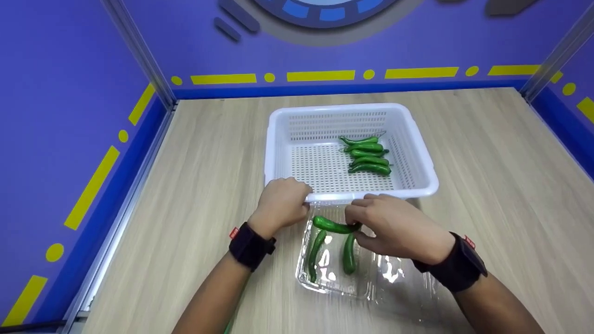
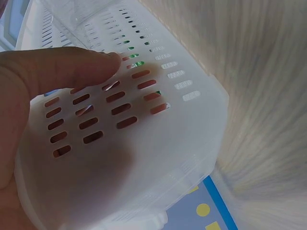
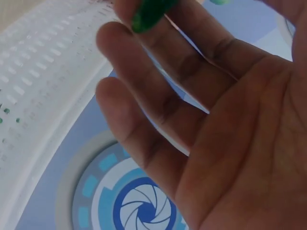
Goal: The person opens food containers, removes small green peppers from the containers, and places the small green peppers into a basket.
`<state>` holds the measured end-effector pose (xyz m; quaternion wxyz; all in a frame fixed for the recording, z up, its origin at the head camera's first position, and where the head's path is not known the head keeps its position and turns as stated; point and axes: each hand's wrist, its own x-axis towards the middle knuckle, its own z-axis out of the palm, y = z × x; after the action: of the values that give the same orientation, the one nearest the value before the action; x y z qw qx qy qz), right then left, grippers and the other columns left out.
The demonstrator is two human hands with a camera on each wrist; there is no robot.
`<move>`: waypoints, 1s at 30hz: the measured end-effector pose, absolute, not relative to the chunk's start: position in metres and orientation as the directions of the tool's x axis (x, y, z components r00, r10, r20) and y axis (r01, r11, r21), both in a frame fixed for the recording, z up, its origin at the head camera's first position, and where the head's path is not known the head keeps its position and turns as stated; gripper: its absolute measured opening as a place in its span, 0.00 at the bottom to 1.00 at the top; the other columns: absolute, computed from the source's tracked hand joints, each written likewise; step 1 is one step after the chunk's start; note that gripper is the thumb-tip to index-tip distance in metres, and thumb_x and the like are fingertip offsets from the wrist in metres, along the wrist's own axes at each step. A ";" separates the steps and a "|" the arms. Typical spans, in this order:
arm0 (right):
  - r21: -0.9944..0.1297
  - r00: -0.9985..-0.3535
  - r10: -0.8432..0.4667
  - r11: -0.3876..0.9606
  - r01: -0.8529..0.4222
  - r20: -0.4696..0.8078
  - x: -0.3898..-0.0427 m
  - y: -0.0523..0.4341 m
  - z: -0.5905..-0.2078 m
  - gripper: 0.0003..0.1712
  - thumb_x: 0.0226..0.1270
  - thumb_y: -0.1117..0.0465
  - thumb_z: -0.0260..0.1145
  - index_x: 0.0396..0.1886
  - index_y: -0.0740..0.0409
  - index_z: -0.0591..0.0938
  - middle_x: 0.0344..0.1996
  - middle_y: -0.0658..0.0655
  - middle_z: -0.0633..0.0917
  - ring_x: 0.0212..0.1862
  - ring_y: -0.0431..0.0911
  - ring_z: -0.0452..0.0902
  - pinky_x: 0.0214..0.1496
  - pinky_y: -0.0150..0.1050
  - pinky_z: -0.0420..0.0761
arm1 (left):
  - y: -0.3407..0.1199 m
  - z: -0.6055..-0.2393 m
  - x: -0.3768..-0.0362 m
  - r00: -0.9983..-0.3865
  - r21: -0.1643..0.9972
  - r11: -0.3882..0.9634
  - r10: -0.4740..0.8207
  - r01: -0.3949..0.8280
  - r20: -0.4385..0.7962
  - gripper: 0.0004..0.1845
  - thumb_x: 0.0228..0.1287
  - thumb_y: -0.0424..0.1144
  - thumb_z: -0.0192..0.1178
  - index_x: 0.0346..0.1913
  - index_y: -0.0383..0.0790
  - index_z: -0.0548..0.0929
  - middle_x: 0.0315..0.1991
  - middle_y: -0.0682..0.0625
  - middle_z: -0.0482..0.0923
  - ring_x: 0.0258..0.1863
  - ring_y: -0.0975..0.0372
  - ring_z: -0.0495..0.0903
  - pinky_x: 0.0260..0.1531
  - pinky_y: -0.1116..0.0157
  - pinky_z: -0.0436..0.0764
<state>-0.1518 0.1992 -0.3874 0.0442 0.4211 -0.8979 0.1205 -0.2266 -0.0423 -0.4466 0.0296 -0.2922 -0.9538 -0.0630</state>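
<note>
Clear plastic clamshell tray point(image 1: 334, 256) lies nearest, with two green chili peppers point(image 1: 349, 260) inside. Above its far part, the right hand point(image 1: 394, 227) pinches one end of another chili pepper point(image 1: 328, 225), which extends crosswise leftward. Beyond, the left hand point(image 1: 282, 203) grips the white slotted basket point(image 1: 334, 109) holding more peppers point(image 1: 370, 160).

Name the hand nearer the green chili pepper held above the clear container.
Right: the right hand holds the chili pepper; the left hand, left of it, grips the white basket.
</note>
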 end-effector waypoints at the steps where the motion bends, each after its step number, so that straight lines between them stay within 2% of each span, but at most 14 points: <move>1: -0.177 -0.639 -0.745 0.614 -0.769 0.190 -0.152 0.200 -0.386 0.10 0.54 0.62 0.70 0.29 0.45 0.76 0.27 0.40 0.78 0.31 0.38 0.74 0.36 0.37 0.78 | -0.042 -0.447 -0.227 -0.827 0.107 0.821 0.553 0.561 0.095 0.15 0.52 0.35 0.62 0.17 0.50 0.67 0.16 0.57 0.65 0.19 0.61 0.70 0.20 0.60 0.74; 9: -0.171 -0.636 -0.722 0.614 -0.770 0.271 -0.158 0.211 -0.379 0.08 0.57 0.62 0.70 0.33 0.47 0.80 0.29 0.42 0.80 0.34 0.39 0.77 0.38 0.38 0.79 | -0.043 -0.446 -0.227 -0.832 0.124 0.822 0.549 0.555 0.083 0.10 0.52 0.37 0.63 0.19 0.49 0.75 0.16 0.57 0.69 0.19 0.60 0.73 0.22 0.59 0.76; 16: -0.117 -0.627 -0.680 0.637 -0.762 0.380 -0.163 0.218 -0.374 0.11 0.55 0.63 0.72 0.36 0.49 0.80 0.32 0.45 0.81 0.37 0.42 0.76 0.39 0.38 0.78 | -0.043 -0.446 -0.228 -0.827 0.110 0.820 0.552 0.561 0.104 0.11 0.50 0.36 0.63 0.17 0.49 0.72 0.17 0.57 0.69 0.19 0.59 0.74 0.20 0.57 0.77; 23: -0.124 -0.628 -0.649 0.647 -0.753 0.429 -0.165 0.222 -0.370 0.11 0.56 0.65 0.70 0.36 0.50 0.80 0.34 0.45 0.82 0.39 0.44 0.76 0.41 0.40 0.78 | -0.043 -0.446 -0.227 -0.827 0.114 0.819 0.553 0.562 0.104 0.11 0.50 0.36 0.63 0.18 0.49 0.73 0.17 0.57 0.71 0.20 0.58 0.75 0.20 0.57 0.76; 30: -0.157 -0.605 -0.559 0.648 -0.745 0.567 -0.166 0.226 -0.364 0.11 0.56 0.65 0.69 0.39 0.53 0.82 0.38 0.48 0.85 0.39 0.45 0.76 0.40 0.40 0.77 | -0.043 -0.446 -0.227 -0.828 0.117 0.820 0.552 0.561 0.102 0.12 0.51 0.36 0.64 0.17 0.49 0.72 0.18 0.55 0.75 0.20 0.57 0.77 0.22 0.55 0.77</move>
<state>-0.1662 0.2262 -0.3636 0.2419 0.3727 -0.8749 0.1928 -0.2271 -0.0425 -0.4463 0.0315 -0.2916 -0.9534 -0.0713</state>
